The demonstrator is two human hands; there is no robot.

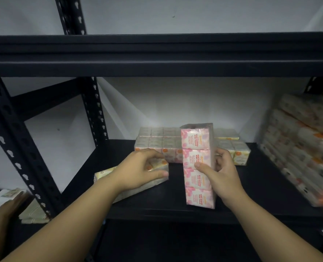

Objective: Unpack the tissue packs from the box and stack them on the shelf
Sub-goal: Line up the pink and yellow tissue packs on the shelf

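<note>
A tall pink tissue pack [195,140] labelled "rose scented mini tissue" stands upright near the front of the black shelf [270,186]. My right hand [219,176] grips it at mid-height, thumb on the front face. My left hand [139,171] grips an orange-and-white tissue pack [156,183] that lies flat on the shelf to the left. Behind both, a low row of orange-patterned tissue packs [156,144] sits two layers high against the back wall. The box is not in view.
A large slanted stack of orange tissue packs [304,148] fills the shelf's right end. The upper shelf beam [156,53] hangs overhead. A black upright post [15,148] stands at left; beyond it another person's hand [11,207] rests near more packs [33,212].
</note>
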